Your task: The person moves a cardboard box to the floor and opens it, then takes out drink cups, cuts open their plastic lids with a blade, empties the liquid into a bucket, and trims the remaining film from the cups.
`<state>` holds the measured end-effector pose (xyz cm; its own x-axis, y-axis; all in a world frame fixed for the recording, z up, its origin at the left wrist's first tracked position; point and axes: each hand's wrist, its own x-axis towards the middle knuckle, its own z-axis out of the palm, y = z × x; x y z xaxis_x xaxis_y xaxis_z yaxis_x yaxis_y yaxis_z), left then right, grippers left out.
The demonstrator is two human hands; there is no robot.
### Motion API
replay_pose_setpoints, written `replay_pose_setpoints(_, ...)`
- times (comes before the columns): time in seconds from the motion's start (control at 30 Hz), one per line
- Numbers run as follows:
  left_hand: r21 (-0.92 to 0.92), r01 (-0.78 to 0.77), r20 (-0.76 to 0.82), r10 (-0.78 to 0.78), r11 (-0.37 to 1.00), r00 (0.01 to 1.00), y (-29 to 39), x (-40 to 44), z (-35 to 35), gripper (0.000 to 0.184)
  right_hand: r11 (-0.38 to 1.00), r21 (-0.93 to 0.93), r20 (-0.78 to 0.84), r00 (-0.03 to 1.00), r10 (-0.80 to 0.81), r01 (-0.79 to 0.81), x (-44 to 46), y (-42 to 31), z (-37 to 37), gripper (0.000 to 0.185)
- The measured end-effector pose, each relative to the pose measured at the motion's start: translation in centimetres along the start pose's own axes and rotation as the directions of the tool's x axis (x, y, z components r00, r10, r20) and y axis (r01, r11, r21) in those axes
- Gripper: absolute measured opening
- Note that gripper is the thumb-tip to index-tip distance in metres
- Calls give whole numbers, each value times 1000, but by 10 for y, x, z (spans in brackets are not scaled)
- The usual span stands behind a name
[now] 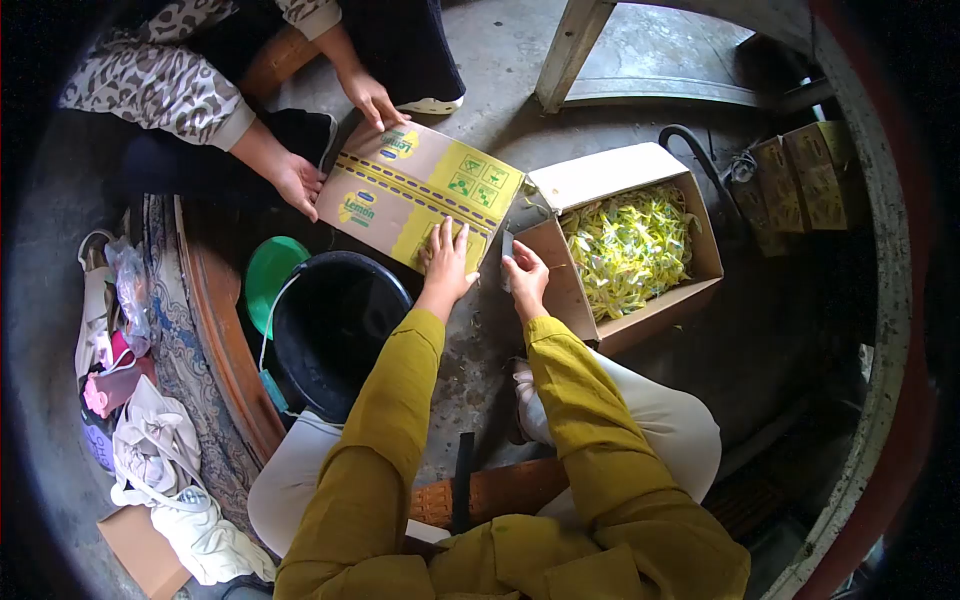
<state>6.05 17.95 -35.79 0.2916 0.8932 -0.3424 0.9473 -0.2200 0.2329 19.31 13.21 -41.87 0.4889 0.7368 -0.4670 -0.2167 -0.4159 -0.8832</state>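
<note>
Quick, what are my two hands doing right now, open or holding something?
Left hand: open, fingers spread on the cardboard box.
Right hand: closed, holding a small grey thing; what exactly, I can't tell.

Soft light, brightest on upper floor (505, 55); lower right dim; fisheye bending, black corners.

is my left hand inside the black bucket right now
No, your left hand rests on the printed Lemon carton, outside the black bucket.
</note>
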Motion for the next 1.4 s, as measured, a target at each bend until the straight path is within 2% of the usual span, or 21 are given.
replay_pose_setpoints(0.17,-79,-20,-57,16,997,998,-10,5,9,94,998,-7,13,998,-60,60,7,-7,3,37)
replay_pose_setpoints(0.27,-84,66,-39,-69,994,997,-6,1,-3,97,991,46,17,992,-125,125,16,-3,4,36)
replay_pose_setpoints(0.37,-64,64,-82,-69,996,994,-6,1,1,100,987,29,42,986,-158,157,21,0,7,34)
replay_pose_setpoints(0.47,-75,88,-80,-94,993,992,-7,0,2,99,993,18,44,992,-116,115,22,0,8,33)
replay_pose_setpoints(0.67,18,42,-77,-40,999,996,1,1,-4,92,992,-33,37,992,-118,119,19,-7,8,32)
replay_pose_setpoints(0.77,19,22,-42,-21,1000,999,4,0,-5,89,992,-26,16,992,-126,126,17,-11,7,32)
replay_pose_setpoints(0.87,-10,7,-81,-8,1000,997,4,-1,-3,84,992,-7,9,992,-124,124,16,-10,8,33)
replay_pose_setpoints(0.97,-57,55,-27,-56,997,998,6,-2,-7,79,993,-15,37,992,-117,117,20,-1,9,35)
replay_pose_setpoints(1.07,-47,44,-40,-46,998,998,8,-2,-5,75,991,-24,42,990,-133,134,17,-4,9,35)
replay_pose_setpoints(1.27,6,11,-114,-10,1000,993,11,-1,6,74,992,-48,22,993,-117,118,4,0,14,34)
replay_pose_setpoints(1.4,-1,-9,-101,9,1000,995,9,-1,4,75,987,-106,14,993,-119,120,-8,1,15,34)
